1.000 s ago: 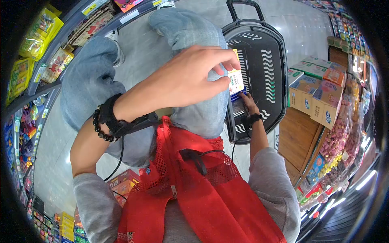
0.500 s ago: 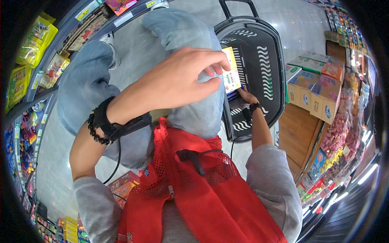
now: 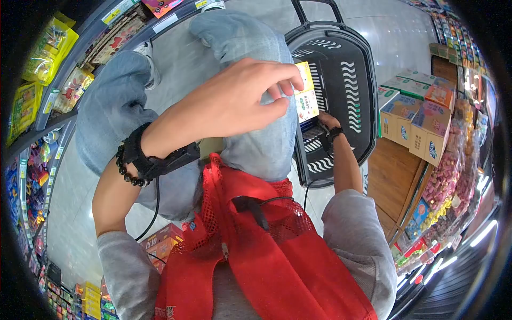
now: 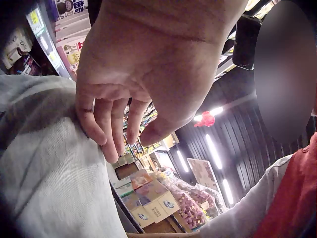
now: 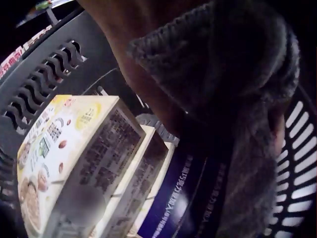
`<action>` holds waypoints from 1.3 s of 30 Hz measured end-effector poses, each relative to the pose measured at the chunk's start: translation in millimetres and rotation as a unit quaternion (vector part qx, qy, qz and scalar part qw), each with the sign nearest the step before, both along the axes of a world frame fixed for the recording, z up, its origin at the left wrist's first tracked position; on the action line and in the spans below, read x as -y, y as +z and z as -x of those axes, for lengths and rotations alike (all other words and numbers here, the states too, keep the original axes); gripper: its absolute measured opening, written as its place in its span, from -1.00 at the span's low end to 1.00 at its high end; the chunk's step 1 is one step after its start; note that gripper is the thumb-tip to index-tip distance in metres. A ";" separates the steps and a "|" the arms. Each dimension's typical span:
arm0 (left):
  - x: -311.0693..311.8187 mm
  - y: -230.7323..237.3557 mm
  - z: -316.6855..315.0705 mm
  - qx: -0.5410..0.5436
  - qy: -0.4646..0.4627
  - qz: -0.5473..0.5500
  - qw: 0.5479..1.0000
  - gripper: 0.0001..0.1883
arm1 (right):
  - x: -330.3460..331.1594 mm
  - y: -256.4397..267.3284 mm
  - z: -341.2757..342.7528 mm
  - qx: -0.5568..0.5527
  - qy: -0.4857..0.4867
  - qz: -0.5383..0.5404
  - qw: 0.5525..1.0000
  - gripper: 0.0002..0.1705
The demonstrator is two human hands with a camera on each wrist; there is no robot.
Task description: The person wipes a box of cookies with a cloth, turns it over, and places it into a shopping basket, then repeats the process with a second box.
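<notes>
My left hand [image 3: 253, 96] hangs over the bent knee, its fingers loosely curved, with nothing in them in the left wrist view. In the head view its fingertips overlap a white and yellow box [image 3: 306, 106]. That box [image 5: 69, 144], with nuts pictured on it, stands tilted in the black basket [image 3: 362, 80]. Beside it in the right wrist view are another pale box [image 5: 141, 173] and dark blue packaging [image 5: 173, 193]. My right hand [image 3: 328, 120] reaches into the basket at the boxes' near end. Its fingers are hidden behind dark grey fuzzy fabric [image 5: 213, 54], so I cannot tell their grip.
Cartons [image 3: 418, 120] stand on a wooden stand [image 3: 392, 181] right of the basket, with bagged sweets [image 3: 445, 181] beyond. A shelf [image 3: 160, 26] with yellow packets [image 3: 50, 48] runs along the left. A black cable [image 3: 154, 216] hangs from the left wrist.
My right hand has moved slightly forward in the basket. The white and yellow box shows more of its faces, and less of the blue packaging is visible. My left hand keeps nearly the same pose.
</notes>
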State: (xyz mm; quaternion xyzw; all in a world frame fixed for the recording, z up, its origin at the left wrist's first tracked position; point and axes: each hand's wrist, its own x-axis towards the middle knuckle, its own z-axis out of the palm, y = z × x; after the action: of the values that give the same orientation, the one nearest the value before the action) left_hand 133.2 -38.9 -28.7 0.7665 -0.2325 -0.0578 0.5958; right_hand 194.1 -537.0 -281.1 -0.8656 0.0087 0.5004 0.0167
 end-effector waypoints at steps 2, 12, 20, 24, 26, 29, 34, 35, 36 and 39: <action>-0.3 2.3 -1.3 -0.007 -0.001 0.002 1.000 -0.74 | -0.5 0.3 -1.7 -0.004 0.004 0.001 1.000 -0.18; -0.5 0.8 -2.0 -0.004 0.002 -0.005 1.000 -0.72 | -1.4 2.6 -7.7 -0.005 0.012 -0.003 1.000 -0.23; 0.8 3.6 -2.1 -0.019 -0.006 -0.021 1.000 -0.73 | 7.0 27.6 -12.7 0.001 0.003 -0.021 1.000 -0.26; 1.2 6.5 -2.2 -0.008 -0.009 -0.015 1.000 -0.73 | 1.7 73.9 -19.8 0.004 -0.030 -0.042 0.999 -0.31; -0.1 4.1 -0.9 -0.013 -0.012 0.008 1.000 -0.74 | -20.5 116.0 -28.4 0.003 -0.051 -0.044 0.998 -0.39; -0.8 -3.2 1.5 0.009 -0.005 -0.015 1.000 -0.73 | -67.2 174.7 -59.9 0.150 0.046 -0.114 0.981 -0.48; -8.7 4.8 4.8 -0.010 -0.036 -0.012 0.999 -0.71 | -291.6 324.1 -65.8 0.460 0.279 -0.271 0.798 -0.61; -9.1 6.3 4.7 -0.024 -0.039 -0.020 0.999 -0.71 | -326.9 336.1 -66.2 0.481 0.296 -0.320 0.761 -0.57; -8.4 7.3 4.3 -0.037 -0.042 -0.027 0.998 -0.70 | -359.9 342.6 -69.7 0.499 0.314 -0.367 0.720 -0.52; -8.1 -0.4 5.3 -0.004 -0.055 -0.040 0.998 -0.71 | -448.9 326.9 -99.7 0.463 0.374 -0.440 0.672 -0.24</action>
State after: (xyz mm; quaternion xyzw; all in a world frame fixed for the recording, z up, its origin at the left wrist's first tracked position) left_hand 127.8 -30.9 -29.1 0.7757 -0.2698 -0.1025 0.5612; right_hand 293.8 -88.1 45.8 -0.8094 -0.5461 -0.0546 0.2089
